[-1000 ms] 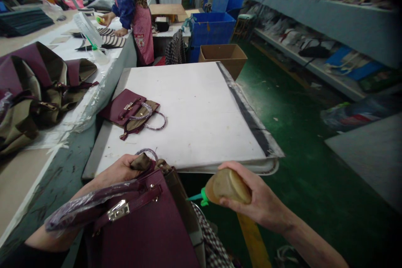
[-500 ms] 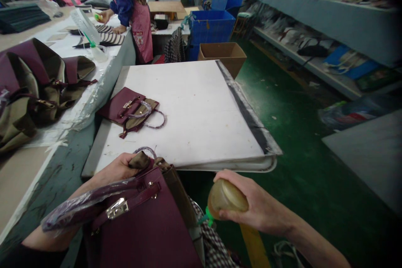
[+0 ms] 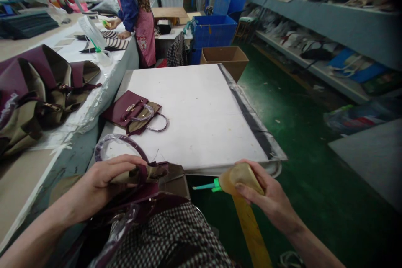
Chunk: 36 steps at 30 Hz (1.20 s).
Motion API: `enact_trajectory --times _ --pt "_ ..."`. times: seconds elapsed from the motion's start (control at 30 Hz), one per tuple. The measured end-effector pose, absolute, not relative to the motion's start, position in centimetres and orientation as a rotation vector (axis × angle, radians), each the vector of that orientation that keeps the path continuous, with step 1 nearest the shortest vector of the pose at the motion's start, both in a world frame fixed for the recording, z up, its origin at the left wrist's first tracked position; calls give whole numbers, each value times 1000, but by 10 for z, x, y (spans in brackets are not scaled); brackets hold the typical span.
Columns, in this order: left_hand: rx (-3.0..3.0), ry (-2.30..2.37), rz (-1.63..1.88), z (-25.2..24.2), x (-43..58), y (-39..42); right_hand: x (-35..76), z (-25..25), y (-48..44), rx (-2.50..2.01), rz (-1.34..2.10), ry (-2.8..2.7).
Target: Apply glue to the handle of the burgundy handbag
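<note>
Right hand (image 3: 266, 194) is wrapped tight around a glue bottle (image 3: 237, 178), green nozzle (image 3: 205, 185) pointing left toward the handbag (image 3: 150, 192) lying across the person's lap. Left hand (image 3: 106, 180) is closed on the bag's folded tan edge (image 3: 150, 173), thumb and fingers pinching it flat; a plastic-wrapped handle (image 3: 117, 142) loops up just beyond that hand. Nozzle tip hangs just short of the bag, not touching. It looks like a gluing step: flap held ready, glue not yet laid down. A next move would call for bringing the tip onto the pinched edge and squeezing lightly while the left grip keeps the flap from springing. Checked cloth (image 3: 169, 234) covers the lap below both hands. Ahead of the hands sits a white table (image 3: 204, 113) with a second handbag (image 3: 133, 111) lying flat, ahead and slightly left of the left hand. Farther left, a pile of bags (image 3: 37, 88) on a long bench. Far ahead, a co-worker in a pink apron (image 3: 145, 33) bends over that bench; cardboard box (image 3: 224, 56) and blue crates (image 3: 213, 29) beyond the table.
</note>
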<state>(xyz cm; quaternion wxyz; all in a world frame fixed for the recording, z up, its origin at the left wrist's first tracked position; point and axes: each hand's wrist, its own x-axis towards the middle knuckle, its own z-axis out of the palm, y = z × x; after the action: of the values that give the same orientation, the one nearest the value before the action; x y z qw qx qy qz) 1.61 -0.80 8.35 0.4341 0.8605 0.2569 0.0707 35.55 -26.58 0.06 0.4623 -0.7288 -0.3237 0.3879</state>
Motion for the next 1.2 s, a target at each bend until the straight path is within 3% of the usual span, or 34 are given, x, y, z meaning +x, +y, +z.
enact_trajectory --times 0.2,0.47,1.2 --pt "2352 424 439 56 11 -43 347 -15 -254 -1898 819 -961" --pt "2498 255 552 65 11 -53 338 -43 -204 -1826 716 -1148" --pt "2510 263 490 58 0 -66 346 -42 -195 -1805 921 -1214"
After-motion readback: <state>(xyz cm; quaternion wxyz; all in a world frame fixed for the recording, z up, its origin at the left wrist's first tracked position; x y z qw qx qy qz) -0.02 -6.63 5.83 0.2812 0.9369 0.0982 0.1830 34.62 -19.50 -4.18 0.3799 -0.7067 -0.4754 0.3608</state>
